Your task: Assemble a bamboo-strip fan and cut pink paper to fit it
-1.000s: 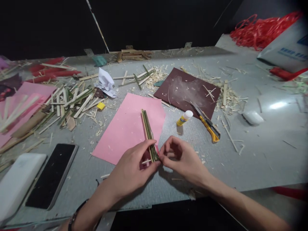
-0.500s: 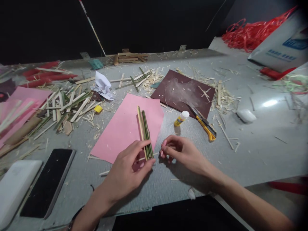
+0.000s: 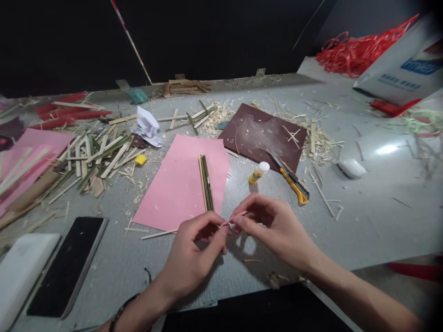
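Between my two hands a thin strip of pink paper point(image 3: 234, 218) is pinched at the fingertips. My left hand point(image 3: 199, 244) is closed on its left end, thumb against forefinger. My right hand point(image 3: 268, 223) grips the other end, with its lower fingers curled under. Just beyond my left hand, a small bundle of green and pale bamboo strips point(image 3: 206, 182) lies on a pink paper sheet point(image 3: 166, 189). The near end of the bundle is hidden behind my left hand. A glue stick point(image 3: 259, 172) with a white cap stands upright past my right hand.
A yellow utility knife point(image 3: 292, 182) rests partly on a dark brown board point(image 3: 252, 129). Bamboo offcuts point(image 3: 104, 147) and shavings litter the left and back. A phone point(image 3: 67, 265) and a white power bank point(image 3: 26, 276) lie at the left, a white mouse-shaped object point(image 3: 351, 168) at the right.
My left hand has let go of the bamboo bundle, which now lies on the pink sheet. It has moved right to the pink strip in my right hand, and both hands now hold it.
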`<state>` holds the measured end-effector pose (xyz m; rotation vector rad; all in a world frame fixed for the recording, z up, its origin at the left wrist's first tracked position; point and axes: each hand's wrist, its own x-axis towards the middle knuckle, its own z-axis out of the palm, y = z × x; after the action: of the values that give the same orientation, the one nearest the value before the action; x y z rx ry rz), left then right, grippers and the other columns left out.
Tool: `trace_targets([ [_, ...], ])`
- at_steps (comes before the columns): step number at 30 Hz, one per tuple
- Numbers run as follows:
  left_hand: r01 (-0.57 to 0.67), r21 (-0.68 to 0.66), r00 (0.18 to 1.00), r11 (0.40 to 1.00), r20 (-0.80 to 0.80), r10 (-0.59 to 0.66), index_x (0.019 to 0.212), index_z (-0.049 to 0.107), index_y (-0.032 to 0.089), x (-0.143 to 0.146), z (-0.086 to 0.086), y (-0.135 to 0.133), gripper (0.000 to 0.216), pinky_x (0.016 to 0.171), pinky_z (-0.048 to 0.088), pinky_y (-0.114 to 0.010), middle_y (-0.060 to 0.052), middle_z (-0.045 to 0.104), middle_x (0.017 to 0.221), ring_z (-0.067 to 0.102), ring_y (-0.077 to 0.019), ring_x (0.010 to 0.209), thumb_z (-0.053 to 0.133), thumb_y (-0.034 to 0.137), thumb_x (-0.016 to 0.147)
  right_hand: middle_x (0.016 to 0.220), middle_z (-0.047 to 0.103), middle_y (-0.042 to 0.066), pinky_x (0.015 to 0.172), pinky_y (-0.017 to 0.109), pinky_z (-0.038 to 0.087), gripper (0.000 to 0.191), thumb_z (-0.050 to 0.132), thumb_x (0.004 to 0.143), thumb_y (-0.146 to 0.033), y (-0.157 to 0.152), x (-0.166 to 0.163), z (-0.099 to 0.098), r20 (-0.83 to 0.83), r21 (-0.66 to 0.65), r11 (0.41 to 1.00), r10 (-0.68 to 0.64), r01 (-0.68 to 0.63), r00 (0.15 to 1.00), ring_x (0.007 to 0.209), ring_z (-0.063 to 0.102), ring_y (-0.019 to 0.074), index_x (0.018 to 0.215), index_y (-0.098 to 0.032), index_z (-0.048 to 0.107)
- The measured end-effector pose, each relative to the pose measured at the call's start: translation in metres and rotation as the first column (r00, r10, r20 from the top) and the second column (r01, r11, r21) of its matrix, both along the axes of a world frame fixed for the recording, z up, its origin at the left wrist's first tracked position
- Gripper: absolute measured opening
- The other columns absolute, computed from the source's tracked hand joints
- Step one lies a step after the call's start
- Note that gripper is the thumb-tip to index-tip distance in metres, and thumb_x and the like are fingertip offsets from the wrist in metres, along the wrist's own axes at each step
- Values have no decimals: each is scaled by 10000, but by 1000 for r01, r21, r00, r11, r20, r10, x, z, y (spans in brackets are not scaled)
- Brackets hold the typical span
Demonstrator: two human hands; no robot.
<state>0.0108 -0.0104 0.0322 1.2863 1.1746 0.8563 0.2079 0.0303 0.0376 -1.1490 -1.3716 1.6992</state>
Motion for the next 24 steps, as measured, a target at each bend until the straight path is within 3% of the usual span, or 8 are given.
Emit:
trace_targets([
  [4, -81, 26, 987, 996, 138, 77, 974, 702, 196, -1, 0, -1, 208, 563, 485, -224, -3, 659, 764, 592, -105, 618, 586, 331, 1079, 753, 722, 16, 618, 246, 519, 282, 809, 917, -446, 2, 0, -3, -94, -137, 987, 72, -85, 993, 686, 684, 127, 892, -182, 713],
  [8, -141, -39, 942, 989, 301, 146, 1080, 705, 210, 0, -6, -2, 120, 471, 500, -166, 9, 687, 771, 615, -87, 557, 630, 302, 1062, 753, 710, 13, 577, 209, 498, 327, 850, 870, -464, 0, -3, -1, -186, -244, 961, 86, -131, 979, 657, 651, 107, 873, -167, 713],
  [12, -117, -21, 876, 993, 469, 113, 1092, 740, 216, 0, -17, 0, 85, 418, 507, -101, 22, 684, 759, 657, -73, 541, 706, 211, 1014, 783, 714, 8, 563, 180, 507, 326, 885, 833, -424, -3, -6, -1, -311, -313, 934, 69, -171, 948, 650, 657, 93, 848, -159, 695],
  [18, -33, -33, 825, 999, 563, 46, 999, 781, 229, -3, -24, 5, 49, 338, 484, -92, 16, 678, 882, 683, -72, 523, 782, 211, 954, 776, 710, 4, 565, 164, 491, 308, 848, 878, -409, -9, -14, -4, -416, -362, 901, 72, -238, 906, 645, 660, 83, 874, -157, 671],
  [20, -15, -44, 812, 999, 582, 37, 984, 782, 233, -4, -26, 6, 32, 335, 473, -83, 23, 672, 858, 674, -65, 510, 787, 223, 954, 784, 717, 17, 584, 190, 506, 323, 796, 919, -458, -9, -12, -1, -385, -331, 905, 130, -268, 914, 669, 670, 103, 895, -165, 661],
  [22, -16, -63, 804, 998, 593, 50, 989, 775, 235, -5, -28, 5, 17, 349, 452, -56, 31, 670, 826, 636, -35, 480, 773, 231, 972, 818, 729, 40, 610, 233, 529, 339, 717, 973, -504, -3, -2, 1, -223, -191, 962, 154, -198, 963, 703, 682, 131, 937, -170, 669],
  [23, -20, -73, 802, 997, 595, 60, 993, 770, 234, -5, -29, 5, 13, 357, 440, -43, 34, 672, 820, 613, -18, 464, 767, 236, 980, 841, 733, 50, 626, 260, 540, 349, 686, 990, -521, 3, 6, 0, -87, -69, 992, 102, -108, 991, 715, 683, 145, 966, -173, 678],
  [24, -22, -83, 801, 996, 595, 67, 1000, 765, 230, -5, -29, 5, 16, 366, 432, -35, 35, 675, 815, 588, -3, 447, 759, 240, 989, 863, 733, 56, 628, 277, 541, 345, 684, 990, -524, 11, 15, -2, 70, 99, 995, -33, 26, 997, 724, 682, 156, 987, -179, 680],
])
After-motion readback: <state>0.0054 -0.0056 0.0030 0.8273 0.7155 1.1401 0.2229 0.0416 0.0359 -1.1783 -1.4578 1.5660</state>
